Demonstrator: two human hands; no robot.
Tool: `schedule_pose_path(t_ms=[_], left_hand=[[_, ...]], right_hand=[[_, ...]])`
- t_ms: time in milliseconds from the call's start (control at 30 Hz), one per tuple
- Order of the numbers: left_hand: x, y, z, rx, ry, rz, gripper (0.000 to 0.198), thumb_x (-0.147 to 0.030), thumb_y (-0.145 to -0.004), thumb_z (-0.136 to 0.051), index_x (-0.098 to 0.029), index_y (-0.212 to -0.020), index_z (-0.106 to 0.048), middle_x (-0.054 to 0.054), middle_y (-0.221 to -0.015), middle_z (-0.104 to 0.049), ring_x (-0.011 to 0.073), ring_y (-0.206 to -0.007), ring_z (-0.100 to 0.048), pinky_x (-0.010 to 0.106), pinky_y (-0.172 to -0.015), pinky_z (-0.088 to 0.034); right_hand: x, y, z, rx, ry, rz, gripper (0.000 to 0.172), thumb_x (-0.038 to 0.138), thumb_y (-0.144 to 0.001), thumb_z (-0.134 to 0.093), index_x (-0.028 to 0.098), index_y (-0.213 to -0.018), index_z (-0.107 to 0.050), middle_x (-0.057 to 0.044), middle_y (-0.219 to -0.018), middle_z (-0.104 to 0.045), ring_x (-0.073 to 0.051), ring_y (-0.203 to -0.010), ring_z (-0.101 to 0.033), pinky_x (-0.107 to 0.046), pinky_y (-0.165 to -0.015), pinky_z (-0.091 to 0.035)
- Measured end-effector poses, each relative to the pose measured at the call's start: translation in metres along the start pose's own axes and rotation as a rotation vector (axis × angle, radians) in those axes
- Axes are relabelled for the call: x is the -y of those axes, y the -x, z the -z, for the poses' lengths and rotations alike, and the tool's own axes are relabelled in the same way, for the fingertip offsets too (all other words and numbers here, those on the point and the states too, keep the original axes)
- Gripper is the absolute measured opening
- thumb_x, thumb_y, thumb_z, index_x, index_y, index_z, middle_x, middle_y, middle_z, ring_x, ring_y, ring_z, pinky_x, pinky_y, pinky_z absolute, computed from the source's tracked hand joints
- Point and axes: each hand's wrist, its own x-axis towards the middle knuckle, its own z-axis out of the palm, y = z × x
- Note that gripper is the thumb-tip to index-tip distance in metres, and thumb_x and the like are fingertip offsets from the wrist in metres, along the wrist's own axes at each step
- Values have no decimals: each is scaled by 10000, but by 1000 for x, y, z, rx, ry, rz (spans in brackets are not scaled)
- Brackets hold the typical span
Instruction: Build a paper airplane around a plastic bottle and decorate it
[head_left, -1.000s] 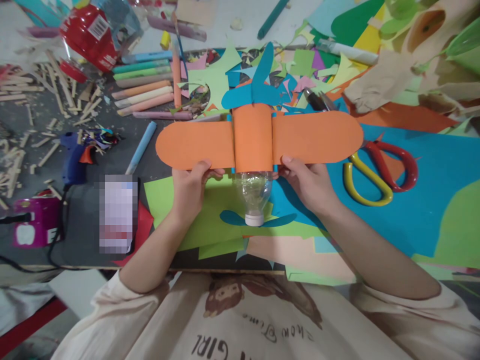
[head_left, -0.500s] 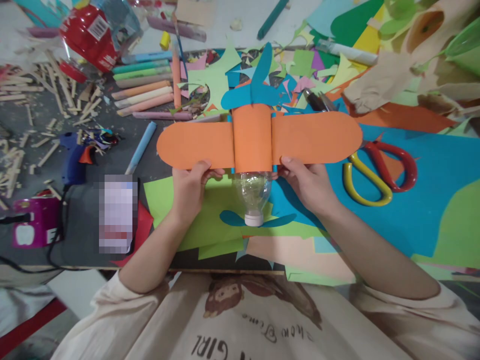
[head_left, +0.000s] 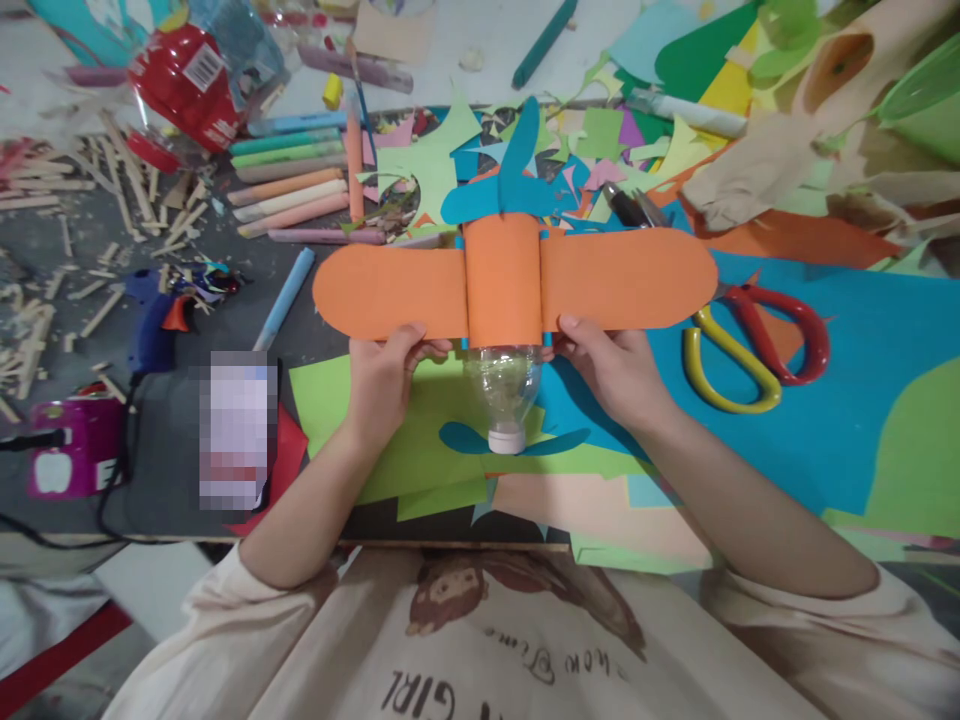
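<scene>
Both my hands hold a toy plane [head_left: 503, 290] made of a clear plastic bottle wrapped in orange paper. My left hand [head_left: 381, 385] pinches the near edge of its left wing [head_left: 390, 292], thumb on top. The near edge of the right wing [head_left: 630, 280] is between the thumb and fingers of my right hand [head_left: 611, 365]. Blue paper tail pieces [head_left: 517, 160] stand at the far end. The bottle's white cap [head_left: 507, 441] points toward me, with a blue paper propeller [head_left: 559, 443] at it. Some fingertips are hidden under the wings.
Scissors [head_left: 780, 335] with red and yellow handles lie on blue paper at right. To the left are a phone [head_left: 238, 430], a blue glue gun [head_left: 152, 330], a purple box [head_left: 75, 450] and small wooden sticks [head_left: 97, 315]. Markers [head_left: 289, 190] and paper scraps [head_left: 424, 155] lie beyond the plane.
The plane and my hands stay almost still, with only a slight tilt of the wings. The whole view has shifted a little.
</scene>
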Motion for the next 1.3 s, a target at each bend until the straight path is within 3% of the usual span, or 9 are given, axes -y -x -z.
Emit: schedule_pose_path(t_ms=[333,833,1100,1300], left_hand=[[3,2,0,12,41,23,100,-228,-675,-674,-187,-716,-593,-36,-623,-575,113,-533,-598,313,-661,-565],[3,4,-3,4,80,26,54,-173,-672,-677,-165,-724,-667,-27,-616,-645,95,-535,-617,217,-569,-538],[6,5,-2,20,34,54,69,-241,-678,-688,-174,-684,-675,-19,-615,-651,120,-551,-620,277,-627,-560],[5,5,-2,21,25,54,73,-240,-654,-693,-183,-621,-663,-43,-556,-619,94,-514,-585,245,-622,-563]], right_hand=[[-2,0,2,3,32,1,254,471,-792,-681,236,-696,-685,4,-663,-638,-149,-639,-608,-313,-635,-550],[-1,1,1,2,21,14,236,436,-807,-684,235,-683,-691,13,-658,-633,-133,-627,-600,-295,-633,-536],[-1,2,1,-1,31,-27,263,457,-799,-689,230,-665,-701,10,-659,-645,-141,-647,-615,-302,-656,-546],[-2,1,1,-16,98,-57,322,522,-775,-684,234,-631,-686,-3,-660,-651,-165,-663,-619,-330,-667,-551]])
